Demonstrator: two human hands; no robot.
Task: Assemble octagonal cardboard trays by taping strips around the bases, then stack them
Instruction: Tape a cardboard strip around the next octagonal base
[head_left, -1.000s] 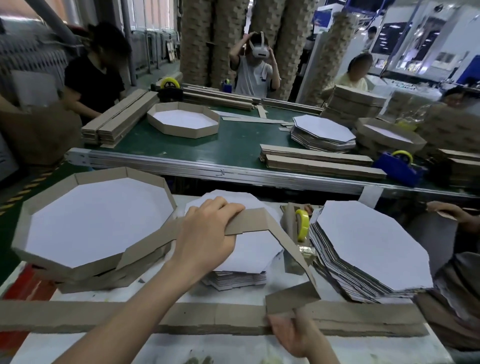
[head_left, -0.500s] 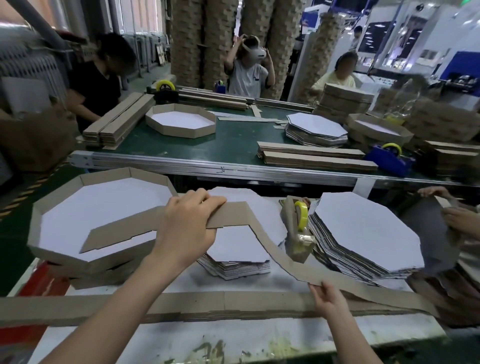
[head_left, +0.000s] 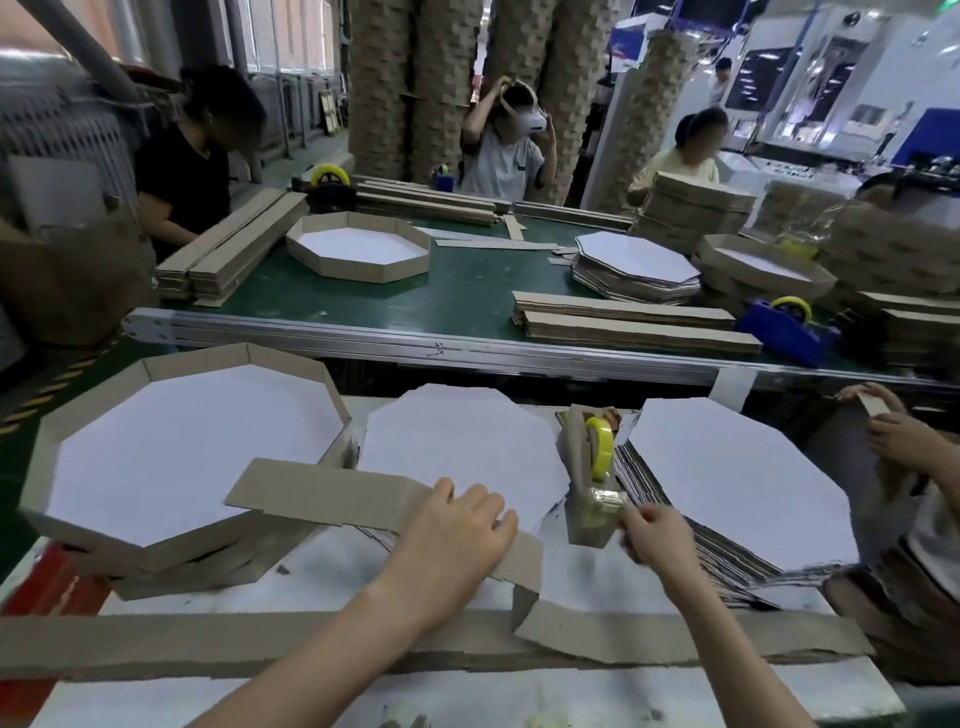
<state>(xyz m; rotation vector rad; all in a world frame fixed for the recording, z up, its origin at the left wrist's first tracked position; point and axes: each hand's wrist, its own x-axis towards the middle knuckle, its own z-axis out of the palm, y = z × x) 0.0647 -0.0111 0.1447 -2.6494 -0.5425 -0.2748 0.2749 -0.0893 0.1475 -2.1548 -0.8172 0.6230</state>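
My left hand (head_left: 453, 530) grips a long creased brown cardboard strip (head_left: 322, 492) over the small middle stack of white octagonal bases (head_left: 457, 441). The strip's left end lies over the finished tray (head_left: 156, 447) on the left; its right part droops onto the table edge. My right hand (head_left: 652, 530) pinches the tape end at the front of the cardboard-wrapped tape dispenser (head_left: 592, 480) with its yellow roll. A taller stack of bases (head_left: 737, 478) stands to the right.
Flat cardboard strips (head_left: 182, 644) lie along the table's front edge. Another person's hands (head_left: 898, 431) work at the right. Behind runs a green conveyor table (head_left: 457, 301) with a tray, strips, bases and a blue dispenser (head_left: 784, 327); several people work there.
My right hand let go of the strip's lower end and moved up to the tape dispenser. My left hand carried the strip right and down over the middle bases.
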